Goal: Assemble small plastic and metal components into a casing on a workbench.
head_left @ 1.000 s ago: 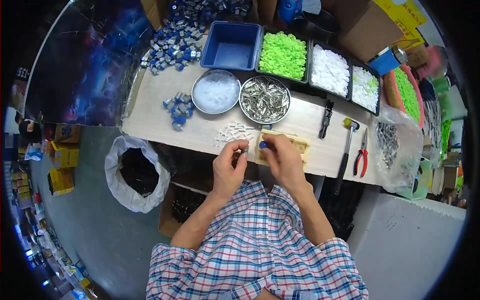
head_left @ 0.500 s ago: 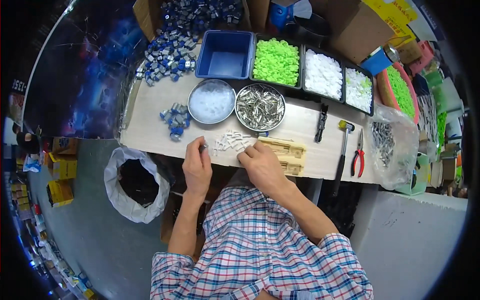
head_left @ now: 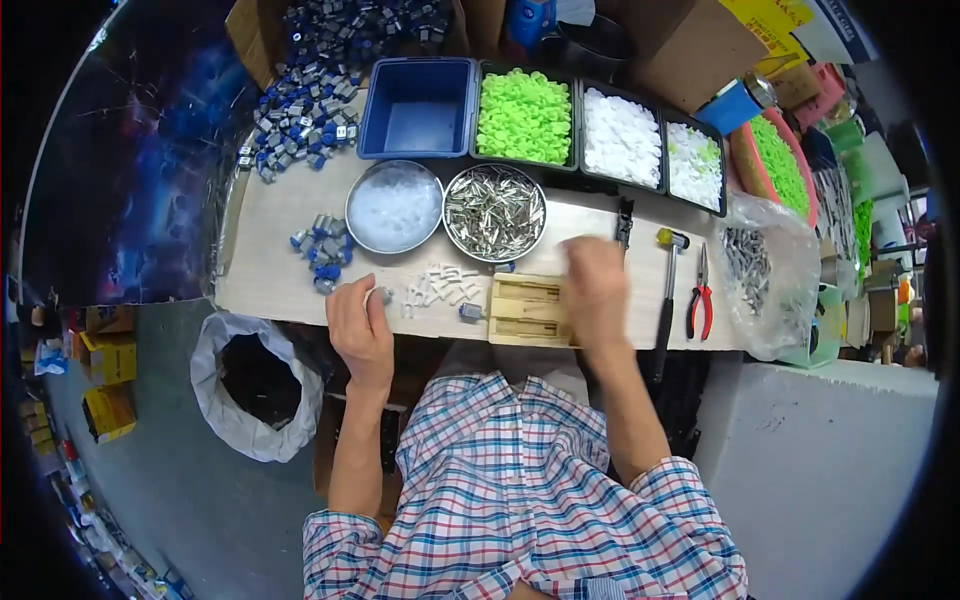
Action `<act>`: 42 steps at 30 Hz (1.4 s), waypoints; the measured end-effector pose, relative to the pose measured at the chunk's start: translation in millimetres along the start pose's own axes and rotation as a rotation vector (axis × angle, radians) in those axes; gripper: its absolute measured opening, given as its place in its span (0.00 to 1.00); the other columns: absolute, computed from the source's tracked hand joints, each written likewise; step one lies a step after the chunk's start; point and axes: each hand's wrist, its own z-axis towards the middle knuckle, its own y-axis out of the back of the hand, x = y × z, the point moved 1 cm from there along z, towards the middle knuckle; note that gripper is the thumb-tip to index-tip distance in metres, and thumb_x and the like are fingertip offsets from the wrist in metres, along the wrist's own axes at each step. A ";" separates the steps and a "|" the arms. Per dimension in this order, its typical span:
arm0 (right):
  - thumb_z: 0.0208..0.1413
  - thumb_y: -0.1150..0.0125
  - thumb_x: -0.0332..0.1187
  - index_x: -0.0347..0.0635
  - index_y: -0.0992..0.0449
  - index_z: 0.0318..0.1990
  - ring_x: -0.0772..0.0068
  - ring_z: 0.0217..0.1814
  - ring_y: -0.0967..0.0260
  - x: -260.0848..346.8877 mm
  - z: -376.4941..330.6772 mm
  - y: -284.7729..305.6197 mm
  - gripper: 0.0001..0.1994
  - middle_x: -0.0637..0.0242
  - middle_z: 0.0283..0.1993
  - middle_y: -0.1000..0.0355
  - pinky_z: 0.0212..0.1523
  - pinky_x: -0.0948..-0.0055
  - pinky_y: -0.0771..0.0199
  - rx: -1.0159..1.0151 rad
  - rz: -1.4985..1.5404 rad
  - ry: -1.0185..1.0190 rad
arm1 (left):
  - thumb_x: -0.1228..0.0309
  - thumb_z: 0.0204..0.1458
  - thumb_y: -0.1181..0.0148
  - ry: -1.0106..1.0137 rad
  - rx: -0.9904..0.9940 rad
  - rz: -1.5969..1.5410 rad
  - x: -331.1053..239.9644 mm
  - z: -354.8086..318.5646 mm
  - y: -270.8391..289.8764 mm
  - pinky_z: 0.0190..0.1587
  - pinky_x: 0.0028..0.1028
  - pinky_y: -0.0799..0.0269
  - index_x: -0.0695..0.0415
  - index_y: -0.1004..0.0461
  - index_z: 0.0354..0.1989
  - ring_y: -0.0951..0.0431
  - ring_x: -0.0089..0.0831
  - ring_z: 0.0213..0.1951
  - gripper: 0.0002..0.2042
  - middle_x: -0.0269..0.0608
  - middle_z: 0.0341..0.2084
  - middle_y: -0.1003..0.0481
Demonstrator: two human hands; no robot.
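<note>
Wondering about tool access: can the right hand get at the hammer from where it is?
Probably yes. The right hand hovers over the bench just left of the hammer, which lies uncovered beside the pliers. Nothing lies between hand and handle.

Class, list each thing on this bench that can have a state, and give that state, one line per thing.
blue bin: empty
round bowl: full of metal pins
green tray: heaped full
waste bag: open
red pliers: lying flat, jaws shut
left hand: pinching a small part
right hand: blurred, grip unclear
</note>
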 end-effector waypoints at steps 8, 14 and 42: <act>0.56 0.38 0.21 0.34 0.25 0.45 0.50 0.41 0.27 -71.0 -13.3 27.7 0.09 0.51 0.42 0.27 0.42 0.57 0.27 0.005 -0.186 -0.293 | 0.85 0.50 0.38 -0.139 0.121 -0.423 -78.3 1.0 -36.6 0.46 0.41 0.25 0.64 0.24 0.43 0.22 0.51 0.42 0.11 0.50 0.37 0.22; 0.48 0.33 0.19 0.37 0.21 0.38 0.55 0.45 0.26 -8.4 -43.1 41.3 0.09 0.58 0.45 0.25 0.44 0.63 0.25 0.265 0.292 0.087 | 0.80 0.52 0.37 -0.264 0.293 -0.316 -94.0 -28.8 -42.1 0.62 0.46 0.30 0.66 0.26 0.57 0.27 0.56 0.60 0.21 0.54 0.56 0.25; 0.46 0.30 0.24 0.43 0.18 0.35 0.61 0.36 0.31 12.3 -20.3 19.4 0.08 0.67 0.31 0.28 0.38 0.63 0.28 0.279 0.019 0.149 | 0.59 0.55 0.38 -0.535 0.517 0.076 -68.7 -59.3 -48.3 0.74 0.59 0.60 0.63 0.28 0.63 0.45 0.51 0.74 0.28 0.49 0.69 0.35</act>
